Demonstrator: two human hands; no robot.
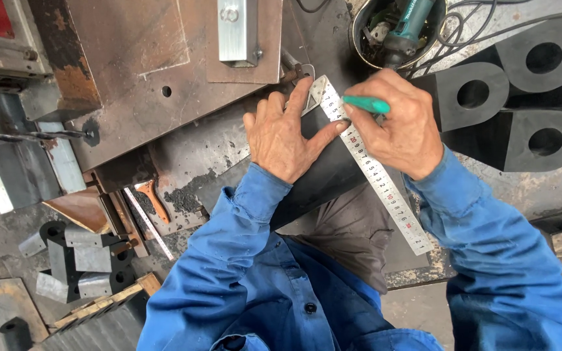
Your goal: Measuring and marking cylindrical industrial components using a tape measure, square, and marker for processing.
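Crowded steel bench (pixel 183 140), left hand (pixel 281 140) flat on ruler (pixel 372 169) along black block (pixel 323 175) edge, right hand (pixel 398 123) grip holding green marker (pixel 367 104).

This is a metalworking shop, grimy and hard-used: the surface (pixel 183 149) is a rusty, scorched steel plate (pixel 131 52) with a bolt hole in it, dusted with dark filings, and a drill bit (pixel 30 137) juts in from a machine at the left edge. A bucket (pixel 359 26) at the top holds a teal power tool (pixel 403 25) amid trailing black cables, while thick black blocks with round bores (pixel 508 97) lie stacked at the right and smaller cut metal pieces (pixel 79 260) sit heaped lower left. The person wears blue work overalls (pixel 255 286) and lays a steel ruler (pixel 375 172) across a dark slab.
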